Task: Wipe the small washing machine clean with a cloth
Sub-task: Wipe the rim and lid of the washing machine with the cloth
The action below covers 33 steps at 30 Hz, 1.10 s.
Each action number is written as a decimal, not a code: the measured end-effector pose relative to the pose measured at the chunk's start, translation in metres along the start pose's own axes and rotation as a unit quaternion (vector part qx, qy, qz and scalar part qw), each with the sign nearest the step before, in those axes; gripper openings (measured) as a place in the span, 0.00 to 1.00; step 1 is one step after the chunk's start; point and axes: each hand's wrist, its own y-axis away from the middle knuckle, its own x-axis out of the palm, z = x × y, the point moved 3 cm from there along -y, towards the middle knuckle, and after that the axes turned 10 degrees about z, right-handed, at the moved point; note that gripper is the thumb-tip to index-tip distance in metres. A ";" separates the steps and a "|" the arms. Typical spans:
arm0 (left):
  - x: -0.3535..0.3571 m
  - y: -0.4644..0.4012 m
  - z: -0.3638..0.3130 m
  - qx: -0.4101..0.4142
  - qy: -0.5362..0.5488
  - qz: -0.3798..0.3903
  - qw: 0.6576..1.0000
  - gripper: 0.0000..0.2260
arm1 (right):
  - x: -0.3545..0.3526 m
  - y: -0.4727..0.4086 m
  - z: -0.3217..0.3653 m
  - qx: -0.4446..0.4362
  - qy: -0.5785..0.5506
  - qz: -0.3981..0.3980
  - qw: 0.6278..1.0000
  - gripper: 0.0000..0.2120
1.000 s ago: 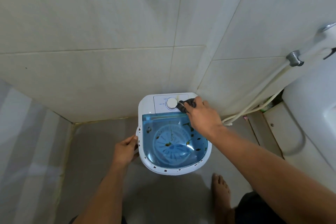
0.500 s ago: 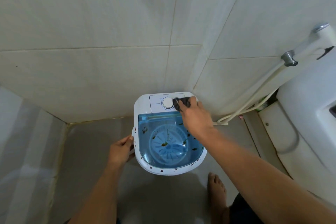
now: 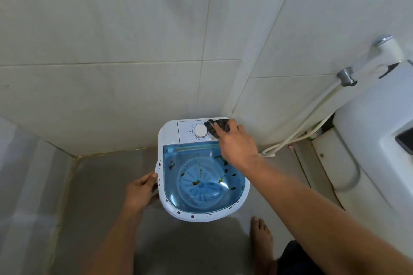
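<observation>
A small white washing machine (image 3: pixel 168 134) with a clear blue lid (image 3: pixel 178 163) stands on the floor against the tiled wall. Dark and green specks dot its lid and front rim. My right hand (image 3: pixel 237 143) presses a dark cloth (image 3: pixel 218 127) onto the white control panel, just right of the round dial (image 3: pixel 200 131). My left hand (image 3: pixel 140 192) grips the machine's left rim, thumb on top.
A toilet (image 3: pixel 375 140) stands at the right, with a spray hose (image 3: pixel 312 116) running down the wall to the floor behind the machine. The walls meet in a corner just behind it. My bare right foot (image 3: pixel 262 236) is on the floor in front.
The cloth in my right hand has slid a little toward the panel's back right corner. My left hand keeps its hold on the left rim.
</observation>
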 end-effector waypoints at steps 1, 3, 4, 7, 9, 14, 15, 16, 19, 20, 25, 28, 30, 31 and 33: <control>0.000 -0.001 0.001 0.001 0.002 0.000 1.000 0.08 | -0.002 -0.003 -0.009 0.007 0.002 -0.002 1.000 0.27; -0.001 -0.003 0.001 0.001 -0.004 0.003 1.000 0.09 | -0.008 -0.015 -0.020 0.055 -0.011 -0.002 0.998 0.27; -0.001 -0.004 0.001 -0.003 -0.008 0.005 1.000 0.09 | -0.011 -0.019 -0.020 0.079 -0.027 0.001 0.996 0.27; -0.001 -0.001 0.001 -0.004 -0.007 0.005 1.000 0.10 | -0.003 -0.008 -0.004 0.077 -0.034 -0.001 0.996 0.27; 0.000 0.000 0.000 -0.003 -0.005 0.003 1.000 0.10 | 0.007 0.014 0.004 0.021 -0.012 0.006 1.000 0.28; 0.002 0.002 -0.003 -0.002 0.002 0.000 1.000 0.10 | 0.004 0.013 -0.022 0.087 -0.052 -0.022 0.995 0.25; 0.002 0.002 -0.003 -0.002 0.003 0.000 1.000 0.10 | 0.002 0.011 -0.017 0.104 -0.064 -0.018 0.992 0.25; 0.001 0.001 -0.002 -0.002 0.002 0.000 1.000 0.10 | 0.004 0.012 -0.008 0.090 -0.065 -0.015 0.994 0.25; -0.001 -0.001 0.001 -0.010 -0.005 0.003 1.000 0.11 | 0.016 0.027 0.013 -0.022 -0.027 0.008 0.999 0.26; -0.002 -0.001 0.001 -0.011 -0.009 0.003 1.000 0.11 | 0.015 0.026 0.006 -0.037 -0.025 0.002 0.999 0.25; -0.002 0.000 0.001 -0.006 -0.013 0.001 1.000 0.10 | -0.010 -0.003 -0.024 0.105 -0.059 -0.017 0.993 0.25; -0.004 -0.002 0.002 -0.013 -0.018 0.003 1.000 0.11 | 0.007 0.016 0.006 -0.033 0.014 0.020 0.999 0.31; -0.004 -0.002 0.001 -0.014 -0.019 0.005 1.000 0.10 | 0.005 0.019 -0.005 -0.065 0.037 0.024 0.997 0.32; -0.004 -0.002 0.001 -0.013 -0.019 0.005 1.000 0.10 | 0.000 0.011 -0.019 -0.017 0.025 0.016 0.999 0.32; -0.003 0.000 -0.001 -0.007 -0.018 0.009 1.000 0.10 | -0.009 0.003 -0.031 0.063 -0.007 0.001 0.998 0.31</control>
